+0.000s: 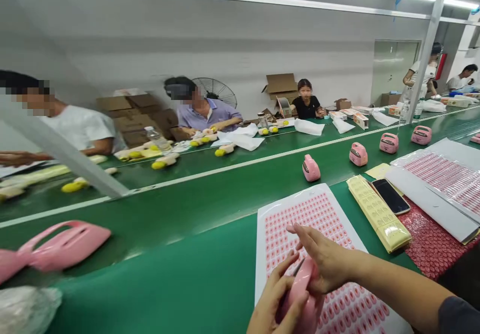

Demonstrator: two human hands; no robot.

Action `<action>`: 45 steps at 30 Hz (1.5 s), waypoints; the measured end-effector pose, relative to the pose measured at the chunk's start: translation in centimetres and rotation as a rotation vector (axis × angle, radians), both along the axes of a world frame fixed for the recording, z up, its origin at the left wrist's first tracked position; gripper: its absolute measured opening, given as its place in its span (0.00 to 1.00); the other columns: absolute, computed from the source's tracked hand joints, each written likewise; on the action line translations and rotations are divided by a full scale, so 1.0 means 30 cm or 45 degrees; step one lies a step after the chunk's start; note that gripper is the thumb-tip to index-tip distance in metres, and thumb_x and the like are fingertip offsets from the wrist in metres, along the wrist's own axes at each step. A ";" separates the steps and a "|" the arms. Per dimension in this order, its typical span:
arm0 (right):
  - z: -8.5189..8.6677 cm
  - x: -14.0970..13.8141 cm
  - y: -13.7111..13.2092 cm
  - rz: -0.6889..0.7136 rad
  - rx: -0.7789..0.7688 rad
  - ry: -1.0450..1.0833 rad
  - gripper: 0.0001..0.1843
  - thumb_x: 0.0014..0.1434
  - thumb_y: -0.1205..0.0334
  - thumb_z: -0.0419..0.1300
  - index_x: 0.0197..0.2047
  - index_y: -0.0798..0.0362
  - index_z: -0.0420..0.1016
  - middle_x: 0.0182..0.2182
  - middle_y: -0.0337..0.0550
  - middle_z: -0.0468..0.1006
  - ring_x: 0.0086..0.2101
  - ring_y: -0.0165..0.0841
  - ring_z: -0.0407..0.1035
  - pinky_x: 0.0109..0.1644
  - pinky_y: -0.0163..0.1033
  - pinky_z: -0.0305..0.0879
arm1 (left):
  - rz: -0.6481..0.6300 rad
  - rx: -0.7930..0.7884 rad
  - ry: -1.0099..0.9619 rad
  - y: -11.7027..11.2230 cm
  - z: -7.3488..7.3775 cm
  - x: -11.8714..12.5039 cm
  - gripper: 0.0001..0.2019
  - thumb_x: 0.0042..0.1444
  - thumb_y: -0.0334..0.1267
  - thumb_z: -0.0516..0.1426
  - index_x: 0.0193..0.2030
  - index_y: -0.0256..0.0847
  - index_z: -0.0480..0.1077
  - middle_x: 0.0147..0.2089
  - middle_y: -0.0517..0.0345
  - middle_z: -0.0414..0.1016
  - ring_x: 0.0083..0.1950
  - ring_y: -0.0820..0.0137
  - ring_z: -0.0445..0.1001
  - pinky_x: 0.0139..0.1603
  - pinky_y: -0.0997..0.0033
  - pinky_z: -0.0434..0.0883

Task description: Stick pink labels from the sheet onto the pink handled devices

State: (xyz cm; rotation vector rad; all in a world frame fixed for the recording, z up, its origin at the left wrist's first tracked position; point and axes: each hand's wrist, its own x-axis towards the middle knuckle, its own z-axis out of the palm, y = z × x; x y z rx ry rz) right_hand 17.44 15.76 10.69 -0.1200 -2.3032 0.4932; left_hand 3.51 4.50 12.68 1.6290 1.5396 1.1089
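Observation:
At the bottom of the view my left hand [273,301] wraps round a pink plastic toy piece [302,294] and holds it above a white sheet of small pink stickers [300,224]. My right hand [324,261] rests on the top of the same pink piece, fingers pressed together, with a thin dark tool or tweezers [299,266] between thumb and piece. Whether a sticker is in the fingertips is too small to see.
A green conveyor belt [210,209] carries several pink toy pieces [311,169], one blurred at left [63,244]. A phone [392,196], a yellow sticker strip [378,214] and more sticker sheets [446,179] lie right. People sit across the belt with boxes behind.

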 end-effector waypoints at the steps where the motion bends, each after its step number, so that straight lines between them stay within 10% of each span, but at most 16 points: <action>1: -0.007 -0.008 -0.009 0.003 -0.044 0.010 0.60 0.44 0.70 0.59 0.65 0.49 0.15 0.61 0.58 0.53 0.56 0.46 0.56 0.51 0.50 0.64 | -0.020 0.003 0.014 -0.006 0.001 0.004 0.14 0.52 0.52 0.54 0.35 0.48 0.75 0.60 0.52 0.65 0.60 0.55 0.62 0.59 0.52 0.61; 8: -0.020 -0.066 -0.068 -0.200 -0.703 0.504 0.54 0.49 0.73 0.57 0.66 0.40 0.22 0.50 0.50 0.63 0.27 0.25 0.63 0.31 0.35 0.69 | -0.025 0.135 -0.323 -0.025 -0.094 -0.031 0.32 0.42 0.63 0.57 0.52 0.50 0.68 0.61 0.49 0.65 0.60 0.49 0.62 0.57 0.48 0.64; 13: -0.011 -0.090 -0.052 -0.267 -1.106 0.519 0.55 0.46 0.72 0.58 0.66 0.37 0.26 0.49 0.47 0.61 0.26 0.24 0.61 0.29 0.33 0.68 | 0.312 0.055 -0.172 -0.038 -0.203 -0.001 0.36 0.43 0.63 0.56 0.57 0.48 0.63 0.53 0.48 0.72 0.55 0.50 0.68 0.54 0.48 0.68; 20: -0.044 -0.078 -0.005 -0.349 -0.857 0.089 0.56 0.46 0.74 0.58 0.67 0.43 0.24 0.57 0.55 0.54 0.43 0.34 0.66 0.49 0.49 0.66 | 0.307 0.351 -0.097 -0.108 -0.252 0.080 0.48 0.34 0.62 0.61 0.63 0.57 0.50 0.61 0.54 0.63 0.60 0.47 0.61 0.57 0.43 0.64; 24: 0.035 0.052 0.013 -0.255 -0.510 -0.292 0.53 0.43 0.72 0.62 0.67 0.50 0.38 0.63 0.56 0.48 0.61 0.47 0.46 0.61 0.58 0.46 | 0.406 0.342 -0.073 -0.090 -0.350 0.094 0.45 0.40 0.56 0.62 0.64 0.56 0.45 0.64 0.52 0.57 0.63 0.47 0.56 0.58 0.41 0.62; 29: 0.110 0.120 -0.064 -0.018 -0.945 -0.151 0.29 0.54 0.67 0.57 0.59 0.50 0.59 0.41 0.44 0.78 0.39 0.33 0.71 0.44 0.42 0.66 | 0.470 0.403 0.136 -0.073 -0.395 0.093 0.44 0.44 0.47 0.62 0.63 0.62 0.40 0.64 0.52 0.55 0.65 0.49 0.53 0.62 0.40 0.57; 32: 0.099 0.085 -0.117 0.005 -1.175 -0.128 0.19 0.53 0.68 0.58 0.49 0.52 0.69 0.29 0.38 0.80 0.34 0.32 0.74 0.40 0.39 0.66 | 0.457 0.449 0.235 -0.069 -0.391 0.089 0.43 0.47 0.47 0.60 0.64 0.59 0.39 0.64 0.49 0.53 0.65 0.50 0.53 0.62 0.41 0.57; 45: 0.050 0.044 -0.159 -0.043 -1.233 -0.067 0.29 0.49 0.73 0.57 0.55 0.49 0.63 0.26 0.32 0.78 0.31 0.31 0.74 0.40 0.39 0.67 | 0.449 0.481 0.212 -0.079 -0.387 0.100 0.39 0.49 0.47 0.59 0.63 0.58 0.41 0.63 0.48 0.54 0.65 0.50 0.54 0.61 0.42 0.58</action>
